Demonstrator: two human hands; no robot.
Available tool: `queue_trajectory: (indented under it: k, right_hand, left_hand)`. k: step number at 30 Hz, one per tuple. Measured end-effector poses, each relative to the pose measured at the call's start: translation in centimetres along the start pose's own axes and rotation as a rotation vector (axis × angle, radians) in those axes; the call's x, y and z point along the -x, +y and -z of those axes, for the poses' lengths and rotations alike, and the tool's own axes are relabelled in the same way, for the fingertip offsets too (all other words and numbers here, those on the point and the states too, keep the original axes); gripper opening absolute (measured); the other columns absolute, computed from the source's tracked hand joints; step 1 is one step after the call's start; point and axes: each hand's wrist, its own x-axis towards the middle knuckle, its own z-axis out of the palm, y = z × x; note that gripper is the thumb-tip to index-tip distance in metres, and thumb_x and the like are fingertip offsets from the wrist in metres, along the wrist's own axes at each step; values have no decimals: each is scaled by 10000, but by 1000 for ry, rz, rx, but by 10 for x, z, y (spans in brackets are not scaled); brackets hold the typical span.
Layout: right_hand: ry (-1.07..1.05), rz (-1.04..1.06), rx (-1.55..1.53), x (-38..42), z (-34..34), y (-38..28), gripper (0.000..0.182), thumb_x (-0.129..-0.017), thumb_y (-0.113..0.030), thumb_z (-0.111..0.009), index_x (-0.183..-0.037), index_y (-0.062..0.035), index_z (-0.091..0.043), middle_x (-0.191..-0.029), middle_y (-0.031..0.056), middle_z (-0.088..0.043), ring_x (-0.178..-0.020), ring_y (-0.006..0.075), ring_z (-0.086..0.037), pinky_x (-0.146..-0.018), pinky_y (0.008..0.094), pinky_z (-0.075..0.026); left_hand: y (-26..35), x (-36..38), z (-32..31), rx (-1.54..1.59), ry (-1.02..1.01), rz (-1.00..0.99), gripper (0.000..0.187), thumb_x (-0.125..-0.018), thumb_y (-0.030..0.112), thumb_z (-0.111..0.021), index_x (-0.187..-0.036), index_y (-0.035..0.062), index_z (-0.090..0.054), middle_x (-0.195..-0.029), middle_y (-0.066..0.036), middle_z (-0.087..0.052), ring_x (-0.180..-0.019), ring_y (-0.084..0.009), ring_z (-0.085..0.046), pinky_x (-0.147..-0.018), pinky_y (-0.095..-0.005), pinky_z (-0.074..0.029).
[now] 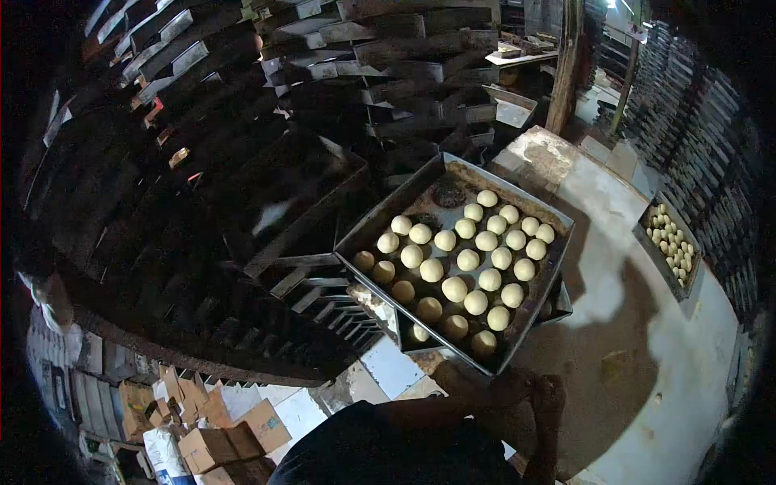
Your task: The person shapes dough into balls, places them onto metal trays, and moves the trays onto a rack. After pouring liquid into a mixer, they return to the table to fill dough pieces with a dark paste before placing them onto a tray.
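Note:
A square dark metal tray [517, 188] holds several round pale dough balls [468, 259] in loose rows. It rests on another tray [565, 306], whose corner shows at the right, with a dough ball [419, 332] visible below the front edge. My left hand [509, 390] and my right hand [550, 396] are close together just in front of the upper tray's near corner, apparently touching each other. Both lie in deep shadow. Their fingers cannot be made out, and I see nothing held in them.
A pale worktop [695, 388] curves along the right, with a smaller-looking tray of dough pieces [653, 260] at its far edge. Stacked trays [396, 52] fill the left and back; more stacks [695, 105] stand at right. A wooden post [565, 69] rises behind. Cardboard boxes [234, 440] lie lower left.

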Motion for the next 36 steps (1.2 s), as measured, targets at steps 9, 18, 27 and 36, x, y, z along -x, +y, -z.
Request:
queue_trajectory:
  k: [9,18,27,36]
  right_hand:
    - [337,245,405,21,61,12,350,-937,-320,-536,-821,8,-501,-706,91,-537,-626,200,-546,-586,342,-443]
    - [532,-195,643,43,265,226,387,-939,-311,-523,-1059,57,-539,-1060,213,-587,-984,321,-564,-857,418,-432]
    - [154,21,788,25,289,320,384,-929,-243,-555,-1233,-13,-512,-1324,204,-478,-1220,363,-461,-1038,440,-357]
    - [353,-34,255,49,299,221,361,-888,-390,-565,-922,-36,-504,-759,100,-566,-688,187,-554,-672,336,-461]
  left_hand:
    - [40,-30,-43,-78,-231,-102,307,-946,259,-450,-1140,63,-585,-1143,-143,-578,-1063,-299,-555,-937,-439,-421]
    - [-54,-99,-125,-353,-260,159,415,-914,333,-501,-1265,111,-479,-1177,-165,-522,-963,-306,-592,-830,-451,-496]
    - [-100,-157,-183,-672,263,520,216,-799,133,-571,-968,36,-663,-897,-186,-655,-787,-320,-663,-653,-433,-531]
    - [28,-120,-113,-395,208,151,256,-817,249,-648,-985,59,-677,-982,-183,-638,-894,-334,-638,-809,-420,-513]
